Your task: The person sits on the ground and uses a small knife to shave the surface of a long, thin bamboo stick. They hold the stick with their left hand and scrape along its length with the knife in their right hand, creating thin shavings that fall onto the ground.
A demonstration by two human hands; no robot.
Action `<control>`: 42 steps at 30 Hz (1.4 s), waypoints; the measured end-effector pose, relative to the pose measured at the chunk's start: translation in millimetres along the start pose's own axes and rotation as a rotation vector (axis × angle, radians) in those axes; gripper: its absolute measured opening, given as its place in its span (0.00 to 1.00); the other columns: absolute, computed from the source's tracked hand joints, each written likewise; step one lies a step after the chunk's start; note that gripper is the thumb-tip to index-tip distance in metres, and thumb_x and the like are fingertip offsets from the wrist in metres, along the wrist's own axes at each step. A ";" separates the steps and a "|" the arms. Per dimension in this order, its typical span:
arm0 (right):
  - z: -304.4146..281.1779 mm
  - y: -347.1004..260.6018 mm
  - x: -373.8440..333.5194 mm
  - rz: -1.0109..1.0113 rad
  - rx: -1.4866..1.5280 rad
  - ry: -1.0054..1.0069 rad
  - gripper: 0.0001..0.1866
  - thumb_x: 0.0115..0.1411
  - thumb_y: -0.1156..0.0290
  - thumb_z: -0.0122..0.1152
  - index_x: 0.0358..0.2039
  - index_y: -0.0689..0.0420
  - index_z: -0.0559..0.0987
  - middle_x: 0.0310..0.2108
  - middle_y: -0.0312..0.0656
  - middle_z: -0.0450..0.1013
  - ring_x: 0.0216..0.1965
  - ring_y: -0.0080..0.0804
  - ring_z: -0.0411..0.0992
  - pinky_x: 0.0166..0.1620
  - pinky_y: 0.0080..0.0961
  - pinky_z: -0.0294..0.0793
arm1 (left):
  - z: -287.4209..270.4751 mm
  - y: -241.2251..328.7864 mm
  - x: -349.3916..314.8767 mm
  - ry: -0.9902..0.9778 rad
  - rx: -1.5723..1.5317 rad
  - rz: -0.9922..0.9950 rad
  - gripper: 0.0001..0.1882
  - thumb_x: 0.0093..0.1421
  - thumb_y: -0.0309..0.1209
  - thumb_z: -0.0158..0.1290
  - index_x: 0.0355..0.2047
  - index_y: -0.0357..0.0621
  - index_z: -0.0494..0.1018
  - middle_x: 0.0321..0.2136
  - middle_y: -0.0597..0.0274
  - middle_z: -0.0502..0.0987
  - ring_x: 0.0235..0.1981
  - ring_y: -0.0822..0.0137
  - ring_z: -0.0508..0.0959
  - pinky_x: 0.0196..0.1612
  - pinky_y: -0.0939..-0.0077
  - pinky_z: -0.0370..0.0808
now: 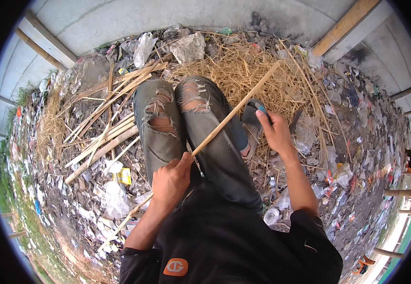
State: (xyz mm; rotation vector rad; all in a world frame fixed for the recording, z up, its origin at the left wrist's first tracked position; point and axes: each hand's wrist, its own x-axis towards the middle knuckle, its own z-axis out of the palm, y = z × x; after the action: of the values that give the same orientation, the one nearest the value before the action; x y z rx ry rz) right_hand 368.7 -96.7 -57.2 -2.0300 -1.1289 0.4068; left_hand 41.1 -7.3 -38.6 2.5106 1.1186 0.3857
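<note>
My left hand (pixel 171 179) is closed round a long peeled bamboo stick (pixel 234 112). The stick slants across my right thigh, its thicker end up at the far right and its thin end down by my left forearm. My right hand (pixel 277 133), thumb raised, is closed on a dark grey, curved thing with a bit of blue (pixel 251 112); its kind is not clear. That hand is to the right of the stick and apart from it. A narrow dark strip (pixel 295 121) shows beside the right hand. My knees, in torn dark trousers (pixel 160 130), are drawn up between the hands.
Split bamboo sticks (pixel 103 123) lie in a loose pile left of my knees. Straw-like shavings (pixel 248 61) spread beyond them, beside a pale rock (pixel 188 48). Plastic litter (pixel 115 199) covers the ground. A grey panel wall (pixel 167 21) with bamboo posts (pixel 345 26) stands at the far side.
</note>
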 end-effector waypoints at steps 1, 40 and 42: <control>7.7 -13.0 -8.5 -0.083 -0.013 -0.073 0.30 0.74 0.46 0.58 0.29 0.63 0.79 0.16 0.52 0.70 0.20 0.54 0.71 0.27 0.43 0.67 | 2.9 2.0 5.1 0.014 0.005 0.021 0.11 0.68 0.35 0.61 0.49 0.52 0.82 0.24 0.55 0.80 0.24 0.45 0.82 0.26 0.49 0.76; 48.0 -50.3 -24.5 -0.121 -0.058 -0.259 0.34 0.74 0.42 0.54 0.26 0.62 0.79 0.18 0.58 0.73 0.26 0.63 0.77 0.30 0.52 0.72 | 1.7 8.2 32.7 -0.093 -0.098 0.053 0.12 0.72 0.38 0.56 0.50 0.48 0.81 0.27 0.48 0.83 0.27 0.39 0.83 0.31 0.45 0.78; 51.4 -41.1 -20.4 -0.096 -0.096 -0.182 0.35 0.75 0.40 0.53 0.26 0.62 0.79 0.18 0.58 0.74 0.27 0.63 0.77 0.31 0.54 0.73 | 2.3 9.4 30.6 -0.081 -0.067 0.074 0.12 0.72 0.37 0.56 0.51 0.48 0.80 0.26 0.50 0.82 0.27 0.41 0.83 0.30 0.45 0.78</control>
State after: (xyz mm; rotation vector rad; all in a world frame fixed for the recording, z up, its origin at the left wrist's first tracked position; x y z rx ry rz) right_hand 302.9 -76.6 -62.0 -2.0431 -1.3742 0.5055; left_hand 68.0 9.4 -33.6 2.4908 0.9681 0.3325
